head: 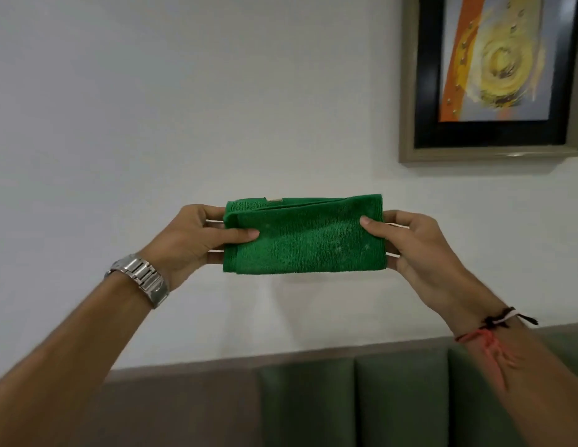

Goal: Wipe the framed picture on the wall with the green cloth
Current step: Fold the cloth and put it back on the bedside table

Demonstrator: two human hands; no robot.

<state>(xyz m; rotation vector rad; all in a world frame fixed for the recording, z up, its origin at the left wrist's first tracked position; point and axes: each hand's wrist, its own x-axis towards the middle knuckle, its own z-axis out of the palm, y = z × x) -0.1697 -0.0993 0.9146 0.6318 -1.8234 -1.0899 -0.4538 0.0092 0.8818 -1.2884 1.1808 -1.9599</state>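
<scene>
A folded green cloth [305,235] is held up flat in front of the white wall, stretched between both hands. My left hand [194,240] pinches its left end, thumb on the front. My right hand [416,245] pinches its right end the same way. The framed picture [494,69], an orange and yellow abstract in a black mat and grey-brown frame, hangs on the wall at the upper right, above and to the right of the cloth and apart from it. Its top and right side run out of view.
A green padded seat back [352,401] with a brown top rail runs along the wall below my hands. The white wall [152,108] fills the left and middle. A metal watch is on my left wrist, threads on my right.
</scene>
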